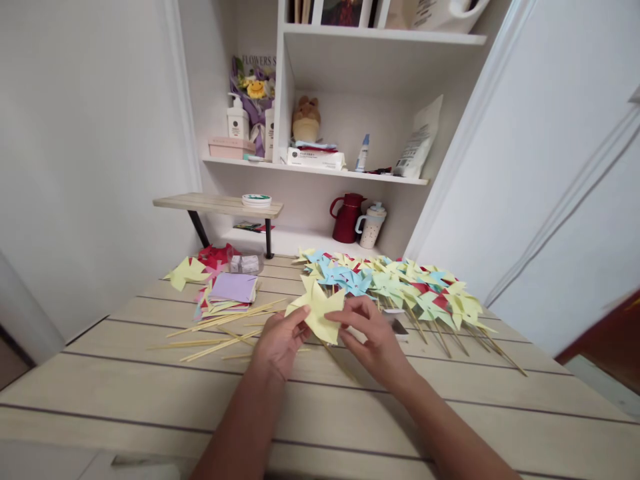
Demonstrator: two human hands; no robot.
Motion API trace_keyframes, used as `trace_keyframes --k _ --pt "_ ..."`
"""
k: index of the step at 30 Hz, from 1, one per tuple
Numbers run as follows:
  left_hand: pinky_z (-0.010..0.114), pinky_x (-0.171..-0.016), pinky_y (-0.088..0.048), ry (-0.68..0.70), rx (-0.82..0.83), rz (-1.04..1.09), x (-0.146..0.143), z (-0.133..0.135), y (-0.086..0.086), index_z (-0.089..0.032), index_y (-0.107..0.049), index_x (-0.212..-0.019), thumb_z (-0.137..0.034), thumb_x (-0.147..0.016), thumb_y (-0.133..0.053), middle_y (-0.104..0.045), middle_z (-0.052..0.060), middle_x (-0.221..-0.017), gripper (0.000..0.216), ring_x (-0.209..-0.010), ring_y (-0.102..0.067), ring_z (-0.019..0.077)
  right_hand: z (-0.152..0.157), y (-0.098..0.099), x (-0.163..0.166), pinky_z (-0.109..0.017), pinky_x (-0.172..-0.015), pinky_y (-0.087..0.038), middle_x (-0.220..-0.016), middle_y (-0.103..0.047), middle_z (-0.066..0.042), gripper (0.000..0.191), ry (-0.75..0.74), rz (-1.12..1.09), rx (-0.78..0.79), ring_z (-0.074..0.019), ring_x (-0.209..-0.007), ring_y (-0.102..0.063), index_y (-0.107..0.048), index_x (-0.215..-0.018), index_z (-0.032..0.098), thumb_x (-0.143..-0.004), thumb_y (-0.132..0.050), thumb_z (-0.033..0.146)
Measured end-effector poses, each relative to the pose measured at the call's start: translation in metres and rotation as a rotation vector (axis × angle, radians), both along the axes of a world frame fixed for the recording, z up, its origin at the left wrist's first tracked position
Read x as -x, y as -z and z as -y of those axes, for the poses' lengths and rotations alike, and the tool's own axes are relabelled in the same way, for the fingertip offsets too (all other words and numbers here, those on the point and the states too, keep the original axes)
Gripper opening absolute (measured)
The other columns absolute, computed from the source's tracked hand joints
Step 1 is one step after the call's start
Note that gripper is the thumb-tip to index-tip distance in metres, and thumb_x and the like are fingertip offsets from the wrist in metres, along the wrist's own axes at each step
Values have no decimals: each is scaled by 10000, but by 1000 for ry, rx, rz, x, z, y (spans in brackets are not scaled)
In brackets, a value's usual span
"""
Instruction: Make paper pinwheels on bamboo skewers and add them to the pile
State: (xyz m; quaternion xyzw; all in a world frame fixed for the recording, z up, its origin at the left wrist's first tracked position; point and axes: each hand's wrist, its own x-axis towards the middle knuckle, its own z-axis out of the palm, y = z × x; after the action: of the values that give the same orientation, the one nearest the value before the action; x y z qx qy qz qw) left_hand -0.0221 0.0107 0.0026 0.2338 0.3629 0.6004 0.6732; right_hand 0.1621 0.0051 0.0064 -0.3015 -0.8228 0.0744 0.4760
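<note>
Between my two hands, above the slatted table, is a pale yellow paper pinwheel (320,312). My left hand (281,339) is closed on its left side, thumb on the face of the paper. On the right side my right hand (367,330) pinches a blade between thumb and fingers. A thin wooden stick (340,363) slants down below the pinwheel; whether it is joined to it I cannot tell. Left of my left hand lie several loose wooden sticks (215,345). Just beyond my right hand are many finished-looking pinwheels (390,283) on sticks, in yellow, blue, green and red.
A stack of coloured paper squares (233,288), a clear box (246,263) and a loose yellow pinwheel (186,272) lie at the left. Behind them stands a small raised shelf (215,203). A red jug (347,219) and a speckled cup (371,227) stand at the back.
</note>
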Motion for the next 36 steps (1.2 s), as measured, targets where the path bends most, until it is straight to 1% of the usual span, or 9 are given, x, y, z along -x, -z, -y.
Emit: trace_keyframes --k 3,7,14,17,19,21,24,27,36 --pt "249 -677 -561 -15 -45 -28 -1 1 -1 -97 -751 -890 -196 -616 -851 -762 138 -1019 308 -788 -699 183 0 -1 0 -328 -666 -490 -883 -491 -40 249 42 -39 -29 -191 -805 -542 -734 -1017 298 -874 -619 130" --pt "276 -728 -556 0 -114 -74 -3 4 -1 -86 -760 -897 -280 -573 -873 -766 142 -967 394 -855 -705 227 0 -1 -2 -294 -577 -451 -798 -469 -20 132 86 -96 7 -175 -722 -511 -761 -884 275 -863 -670 182" --pt "339 -820 -531 -23 -180 -271 -7 5 2 -95 -764 -940 -357 -630 -836 -768 144 -944 413 -912 -704 270 0 -1 1 -320 -613 -451 -749 -479 -6 45 163 -223 151 -175 -690 -499 -769 -795 262 -819 -737 241" --pt "348 -829 -527 -31 -181 -339 -10 6 2 -111 -763 -980 -367 -649 -821 -772 135 -936 422 -961 -701 287 2 -3 1 -364 -707 -478 -811 -494 -24 45 222 -240 131 -202 -783 -534 -772 -774 269 -812 -748 269" --pt "351 -817 -531 -41 -176 -378 -11 7 1 -118 -762 -988 -376 -660 -809 -774 131 -936 420 -955 -706 290 3 -6 1 -433 -858 -470 -972 -540 -58 58 249 -226 96 -246 -956 -558 -774 -752 278 -806 -757 283" --pt "351 -806 -533 -58 -178 -418 -12 8 0 -120 -762 -980 -379 -668 -798 -776 127 -931 407 -921 -714 283 5 -8 1 -506 -995 -401 -1195 -536 -76 64 270 -197 66 -299 -1158 -512 -775 -740 288 -802 -762 292" --pt "341 -782 -533 -80 -187 -476 -14 10 -2 -118 -765 -943 -370 -653 -798 -778 116 -876 385 -853 -721 270 6 -11 1 -555 -1052 -349 -1370 -488 -65 66 283 -168 60 -335 -1287 -437 -765 -732 284 -797 -762 296" --pt "339 -755 -536 -92 -200 -501 -15 11 -4 -120 -767 -919 -356 -633 -803 -777 113 -849 373 -817 -721 270 5 -12 2 -554 -1040 -362 -1358 -527 -68 104 254 -153 98 -330 -1273 -461 -730 -690 259 -785 -764 282" --pt "330 -754 -533 -85 -207 -530 -18 11 -7 -129 -763 -918 -338 -656 -777 -775 123 -941 335 -873 -719 277 1 -10 3 -511 -1014 -364 -1177 -660 -75 164 190 -176 220 -289 -1152 -558 -624 -643 223 -768 -730 231"
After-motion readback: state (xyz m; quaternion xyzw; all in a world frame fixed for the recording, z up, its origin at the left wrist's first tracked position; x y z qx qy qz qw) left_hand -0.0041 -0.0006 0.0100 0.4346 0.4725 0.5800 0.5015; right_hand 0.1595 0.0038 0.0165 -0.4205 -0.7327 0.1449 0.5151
